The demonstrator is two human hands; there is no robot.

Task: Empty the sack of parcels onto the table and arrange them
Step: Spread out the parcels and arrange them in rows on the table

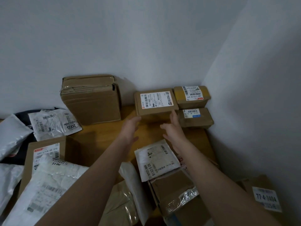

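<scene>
Lower-right box (267,198) cut by frame edge, label print blurred; grey mailer (9,134) cropped at left

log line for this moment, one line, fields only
stage: arranging parcels | left hand: open, at labelled box near edge | right hand: open, at same box | box: on table, near back wall

A tall brown cardboard box (92,99) stands far left against the wall on the wooden table (104,132). To its right lies a flat brown labelled carton (155,102), with two small brown taped boxes in the far right corner, one (191,96) behind the other (195,117). Near left lie white plastic mailer bags (54,122), overlapping
</scene>
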